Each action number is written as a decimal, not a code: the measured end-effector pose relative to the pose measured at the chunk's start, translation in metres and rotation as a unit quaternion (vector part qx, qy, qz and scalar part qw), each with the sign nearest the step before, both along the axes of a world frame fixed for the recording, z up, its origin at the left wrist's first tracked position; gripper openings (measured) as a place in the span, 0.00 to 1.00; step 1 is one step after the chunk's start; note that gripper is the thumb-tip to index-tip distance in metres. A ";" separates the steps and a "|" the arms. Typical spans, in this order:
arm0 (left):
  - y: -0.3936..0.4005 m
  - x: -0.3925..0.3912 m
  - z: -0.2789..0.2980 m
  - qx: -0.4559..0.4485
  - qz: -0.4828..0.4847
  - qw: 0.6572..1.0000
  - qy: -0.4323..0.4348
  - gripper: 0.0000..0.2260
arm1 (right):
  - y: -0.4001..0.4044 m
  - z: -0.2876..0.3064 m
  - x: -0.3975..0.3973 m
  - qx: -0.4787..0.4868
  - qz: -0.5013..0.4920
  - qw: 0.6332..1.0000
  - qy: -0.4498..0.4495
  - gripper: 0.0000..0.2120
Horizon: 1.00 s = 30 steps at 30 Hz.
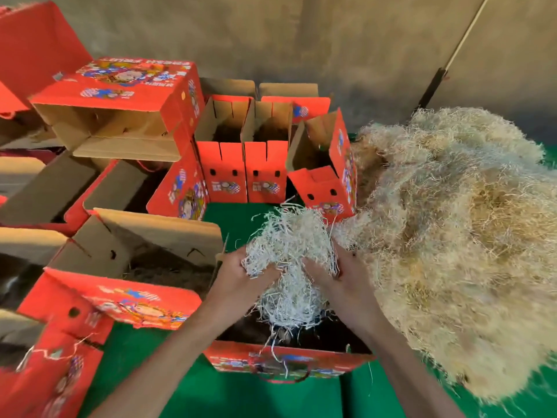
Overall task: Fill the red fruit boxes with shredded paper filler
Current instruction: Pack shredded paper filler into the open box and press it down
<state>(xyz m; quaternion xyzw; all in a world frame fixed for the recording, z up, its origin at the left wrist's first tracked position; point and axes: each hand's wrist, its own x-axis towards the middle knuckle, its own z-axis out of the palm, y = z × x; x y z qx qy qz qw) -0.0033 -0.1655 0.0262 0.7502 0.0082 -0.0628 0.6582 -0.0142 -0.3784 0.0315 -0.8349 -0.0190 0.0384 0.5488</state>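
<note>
A clump of pale shredded paper filler point(291, 254) hangs between both hands above an open red fruit box point(286, 362) in front of me. My left hand point(238, 273) grips the clump's left side; my right hand point(334, 273) grips its right side. Strands trail down into the box's dark inside and over its front wall. A big heap of shredded paper point(452, 236) lies to the right on the green table cover point(235, 218).
Several open red boxes crowd the left and back: one with filler inside point(135, 294), upright ones point(265, 173) at the back, a tilted one point(325, 176) against the heap, one stacked on its side point(126, 95). A wall and a leaning pole point(452, 58) stand behind.
</note>
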 end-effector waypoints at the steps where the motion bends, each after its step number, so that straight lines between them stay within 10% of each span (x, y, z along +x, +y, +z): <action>1: 0.001 -0.004 -0.001 -0.001 -0.017 1.000 0.010 0.14 | 0.000 -0.002 -0.004 0.017 0.017 1.000 0.004 0.34; 5: 0.008 -0.010 -0.013 0.068 -0.124 0.978 0.153 0.13 | -0.004 -0.018 -0.010 -0.038 0.114 0.991 0.058 0.11; 14: 0.031 -0.026 -0.022 0.133 -0.124 0.935 0.305 0.47 | -0.039 -0.045 -0.019 0.012 0.143 0.984 0.109 0.19; 22: 0.052 -0.038 -0.036 0.023 0.027 0.942 0.334 0.44 | -0.050 -0.057 -0.022 0.040 0.017 0.996 0.083 0.06; 27: 0.056 -0.043 -0.043 0.025 0.048 0.949 0.310 0.31 | -0.060 -0.063 -0.018 0.119 -0.136 0.976 0.119 0.30; 30: 0.061 -0.041 -0.037 0.027 -0.014 0.953 0.301 0.46 | -0.057 -0.057 -0.021 0.172 -0.143 0.959 0.172 0.34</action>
